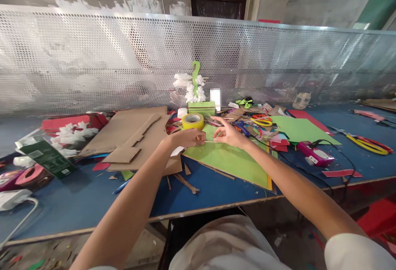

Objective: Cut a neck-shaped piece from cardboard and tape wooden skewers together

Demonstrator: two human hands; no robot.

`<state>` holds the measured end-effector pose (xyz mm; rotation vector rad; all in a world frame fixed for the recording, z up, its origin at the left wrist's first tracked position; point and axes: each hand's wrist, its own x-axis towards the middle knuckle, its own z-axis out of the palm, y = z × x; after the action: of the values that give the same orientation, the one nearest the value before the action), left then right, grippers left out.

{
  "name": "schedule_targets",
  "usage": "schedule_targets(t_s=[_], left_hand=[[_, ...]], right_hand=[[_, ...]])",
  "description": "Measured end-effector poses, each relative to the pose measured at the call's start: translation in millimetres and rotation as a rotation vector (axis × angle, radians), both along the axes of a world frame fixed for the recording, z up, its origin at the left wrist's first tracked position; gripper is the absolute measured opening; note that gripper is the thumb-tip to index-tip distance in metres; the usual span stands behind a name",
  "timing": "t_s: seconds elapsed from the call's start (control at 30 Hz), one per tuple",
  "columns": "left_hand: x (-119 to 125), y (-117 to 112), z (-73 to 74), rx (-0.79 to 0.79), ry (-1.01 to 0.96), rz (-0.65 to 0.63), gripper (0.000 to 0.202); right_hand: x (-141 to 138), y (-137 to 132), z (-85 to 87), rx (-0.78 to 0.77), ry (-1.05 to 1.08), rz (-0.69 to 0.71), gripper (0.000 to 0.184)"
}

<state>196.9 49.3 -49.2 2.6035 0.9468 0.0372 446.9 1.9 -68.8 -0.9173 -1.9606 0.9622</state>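
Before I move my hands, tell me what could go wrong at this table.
The thin pale strip between your left hand and right hand could bend or slip, as it looks slight. The yellow tape roll sits just behind your left hand, so a push might shove it into the green block. The black cord runs near your right forearm; a sweep could snag it.
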Motion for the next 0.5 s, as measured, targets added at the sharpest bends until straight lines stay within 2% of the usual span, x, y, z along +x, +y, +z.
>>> schedule_targets(t_s=[0.3,0.5], left_hand=[[1,-3,3.4,-0.006,0.015,0.018,0.016],[3,-6,6.0,-0.015,0.036,0.031,0.016]], right_hand=[[7,5,-6.1,-0.012,0.045,0.036,0.093],[1,3,-11.1,0.038,0.031,-0.076,0.089]])
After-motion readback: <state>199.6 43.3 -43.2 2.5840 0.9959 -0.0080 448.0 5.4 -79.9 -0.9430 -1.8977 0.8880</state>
